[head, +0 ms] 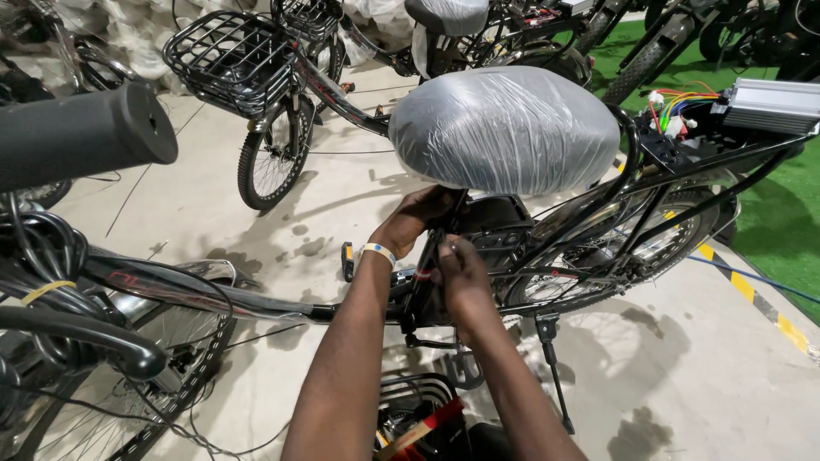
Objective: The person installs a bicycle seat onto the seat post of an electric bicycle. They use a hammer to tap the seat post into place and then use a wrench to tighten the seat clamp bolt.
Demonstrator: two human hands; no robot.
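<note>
Both hands work under the plastic-wrapped saddle of a bicycle, at the seat post. The left hand, with a pale wristband, curls its fingers up against the underside of the saddle at its 7 o'clock edge; what it grips there is hidden. The right hand sits just at 5 o'clock from the left one, fingers pinched closed on something small against the post. A black battery case sits at 3 o'clock of the hands, and a grey controller box with coloured wires lies on the rear rack. A black handlebar grip looms at 10 o'clock.
</note>
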